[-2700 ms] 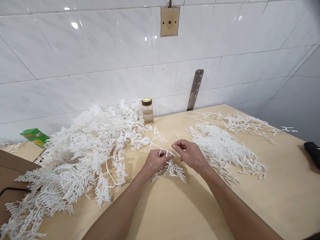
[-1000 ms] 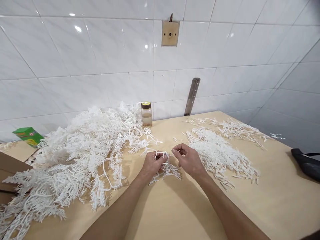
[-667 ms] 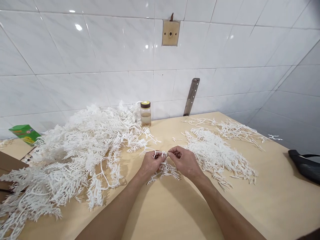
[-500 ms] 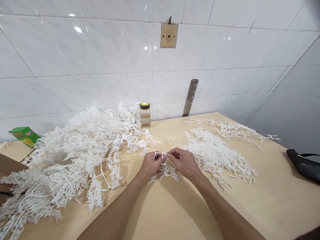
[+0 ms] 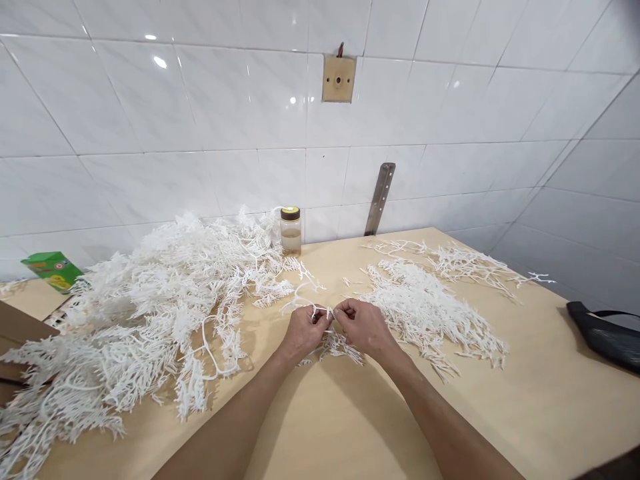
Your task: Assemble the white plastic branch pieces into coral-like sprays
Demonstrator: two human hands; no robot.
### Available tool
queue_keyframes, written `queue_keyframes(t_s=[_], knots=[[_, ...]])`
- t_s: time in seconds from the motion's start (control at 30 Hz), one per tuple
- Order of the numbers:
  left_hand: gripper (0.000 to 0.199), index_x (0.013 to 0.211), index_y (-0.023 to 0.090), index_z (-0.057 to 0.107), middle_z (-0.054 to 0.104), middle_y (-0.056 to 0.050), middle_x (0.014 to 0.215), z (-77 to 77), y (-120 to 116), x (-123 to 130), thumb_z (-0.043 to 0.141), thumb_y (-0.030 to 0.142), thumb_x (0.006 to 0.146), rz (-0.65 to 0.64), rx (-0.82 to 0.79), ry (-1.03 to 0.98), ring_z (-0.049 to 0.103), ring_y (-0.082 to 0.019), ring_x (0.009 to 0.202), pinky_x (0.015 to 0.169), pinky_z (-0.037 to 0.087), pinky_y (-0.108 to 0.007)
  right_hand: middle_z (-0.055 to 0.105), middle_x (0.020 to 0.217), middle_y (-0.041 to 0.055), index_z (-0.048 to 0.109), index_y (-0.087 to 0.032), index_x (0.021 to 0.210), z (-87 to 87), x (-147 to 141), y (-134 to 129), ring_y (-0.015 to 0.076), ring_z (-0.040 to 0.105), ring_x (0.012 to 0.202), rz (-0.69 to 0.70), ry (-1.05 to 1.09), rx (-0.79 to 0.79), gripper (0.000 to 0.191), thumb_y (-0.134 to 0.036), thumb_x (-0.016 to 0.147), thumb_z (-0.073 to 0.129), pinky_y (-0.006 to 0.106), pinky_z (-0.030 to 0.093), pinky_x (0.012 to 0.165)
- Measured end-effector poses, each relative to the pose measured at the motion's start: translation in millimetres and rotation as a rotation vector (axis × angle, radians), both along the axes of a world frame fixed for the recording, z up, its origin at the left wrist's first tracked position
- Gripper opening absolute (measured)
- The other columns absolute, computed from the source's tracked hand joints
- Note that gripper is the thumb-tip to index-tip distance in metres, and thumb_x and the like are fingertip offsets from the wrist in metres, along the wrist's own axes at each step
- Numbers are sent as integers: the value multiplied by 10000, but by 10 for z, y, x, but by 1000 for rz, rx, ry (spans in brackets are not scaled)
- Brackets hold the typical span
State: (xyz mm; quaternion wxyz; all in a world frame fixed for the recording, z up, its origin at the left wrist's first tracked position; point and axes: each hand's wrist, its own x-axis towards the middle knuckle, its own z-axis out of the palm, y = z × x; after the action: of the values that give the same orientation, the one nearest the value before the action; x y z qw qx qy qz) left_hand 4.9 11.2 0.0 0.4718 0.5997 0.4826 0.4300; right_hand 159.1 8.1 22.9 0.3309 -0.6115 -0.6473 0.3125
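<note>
Clock centred on our grip, our left hand (image 5: 303, 332) clamped a white branch (image 5: 328, 312) and our right hand (image 5: 365, 327) pinched its tip. We judged the bare stems (image 5: 467, 264) at two o'clock and loose sprigs (image 5: 431, 303) at three done, the tangled heap (image 5: 173, 300) at nine left.

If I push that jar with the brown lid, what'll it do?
The jar might tip if pushed near its lid, being taller than wide. Once down, it could roll, since its sides look round.
</note>
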Motion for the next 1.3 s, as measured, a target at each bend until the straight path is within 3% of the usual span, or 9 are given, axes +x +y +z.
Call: queue_keyframes(t_s=[0.13,0.3,0.47,0.63,0.73,0.87,1.0,1.3], knots=[[288,582,179,487,431,39,538,12,2,-2,595,395,739,40,1,45,385,-99,528,502,288,-220,662,671,13,641,-216,759,-39,-56,-21,170,593,629,-4,-125,107,156,-245,828,505,270,400,589],[242,642,181,517,412,56,511,20,-24,-16,646,375,706,-59,-144,-138,378,-88,481,479,286,-210,653,825,75,586,-179,805,-99,-88,24,184,565,732,17,-356,320,191,-169,883,411,290,375,663],[304,756,152,618,474,38,543,39,-57,-22,660,452,726,-24,-134,-124,414,-90,483,481,299,-217,645,795,61,581,-185,831,-121,139,145,192,569,725,-155,-361,335,175,-176,890,416,300,384,695],[324,683,160,583,457,44,531,68,-72,-15,658,473,724,17,-84,-69,422,-95,495,489,304,-221,664,940,91,642,-174,875,-100,358,180,199,610,780,-254,-380,412,218,-116,795,448,320,424,743],[318,656,167,568,456,43,529,61,-63,-6,656,466,720,22,-70,-61,426,-99,503,497,310,-222,691,948,77,676,-191,903,-30,306,126,185,627,716,-180,-228,355,225,-173,797,479,322,462,717],[302,614,180,520,421,50,521,17,-24,4,641,435,722,19,-46,-45,380,-92,490,495,287,-223,713,774,31,712,-218,899,92,119,11,172,618,586,19,-26,122,219,-341,820,548,299,466,595],[303,595,185,473,391,49,538,-11,3,6,617,417,726,7,-9,2,352,-91,507,501,264,-224,717,731,7,733,-231,819,116,27,-40,166,630,601,99,-59,89,219,-334,819,539,281,443,596],[255,551,189,410,348,45,538,6,-17,7,541,311,732,-60,12,77,341,-94,521,514,260,-230,690,689,14,683,-214,709,75,9,-33,155,588,616,75,-182,131,195,-215,805,514,262,377,598]])
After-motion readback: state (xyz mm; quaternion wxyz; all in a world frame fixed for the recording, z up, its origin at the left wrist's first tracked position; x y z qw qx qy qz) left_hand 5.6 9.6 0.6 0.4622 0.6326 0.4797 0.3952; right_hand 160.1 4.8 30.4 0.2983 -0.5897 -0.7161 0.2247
